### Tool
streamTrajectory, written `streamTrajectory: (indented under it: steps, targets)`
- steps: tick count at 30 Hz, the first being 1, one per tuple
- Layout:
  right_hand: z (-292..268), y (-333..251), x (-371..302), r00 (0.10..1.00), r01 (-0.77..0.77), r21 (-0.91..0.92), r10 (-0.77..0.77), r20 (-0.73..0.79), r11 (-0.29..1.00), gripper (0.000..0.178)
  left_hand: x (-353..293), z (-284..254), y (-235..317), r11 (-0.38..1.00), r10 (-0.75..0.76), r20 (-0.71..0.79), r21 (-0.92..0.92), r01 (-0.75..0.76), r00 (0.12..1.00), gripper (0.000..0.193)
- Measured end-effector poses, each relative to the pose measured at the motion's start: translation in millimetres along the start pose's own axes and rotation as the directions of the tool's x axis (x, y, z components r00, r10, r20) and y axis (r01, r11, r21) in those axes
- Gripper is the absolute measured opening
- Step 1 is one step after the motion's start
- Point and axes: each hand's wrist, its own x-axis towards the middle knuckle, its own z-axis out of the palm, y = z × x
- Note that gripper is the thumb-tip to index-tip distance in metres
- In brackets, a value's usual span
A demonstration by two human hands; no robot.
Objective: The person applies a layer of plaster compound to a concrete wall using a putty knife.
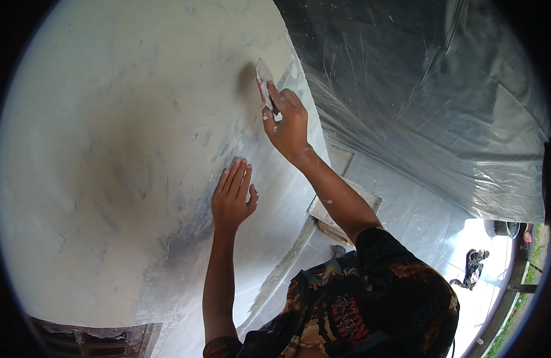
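Near the wall's right edge, my right hand is closed around a putty knife. The blade points up and is smeared with white filler; the fingers cover most of the handle. White smears also mark that hand and forearm. Lower and to the left, my left hand lies flat against the wall, fingers stretched upward, with nothing in it. The wall is off-white, with grey patches and uneven streaks of filler. I cannot tell whether the blade touches the wall.
A grey plastic sheet hangs on the right. Below it are grey floor tiles and a pale, dusty box-like platform. A dark crumpled thing lies at the right. Brown framed woodwork shows at lower left.
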Motion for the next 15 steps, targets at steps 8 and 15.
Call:
streamTrajectory:
  steps: [8,15]
  targets:
    - [23,42,38,0.995,-0.070,-0.271,0.084,0.044,0.960,0.055,8,6,3,0.999,0.009,-0.001,-0.041,-0.009,1.000,0.043]
    - [-1,-13,-10,0.999,0.017,0.016,-0.017,0.041,1.000,0.055,12,3,0,0.998,0.020,-0.014,-0.065,-0.021,1.000,0.043]
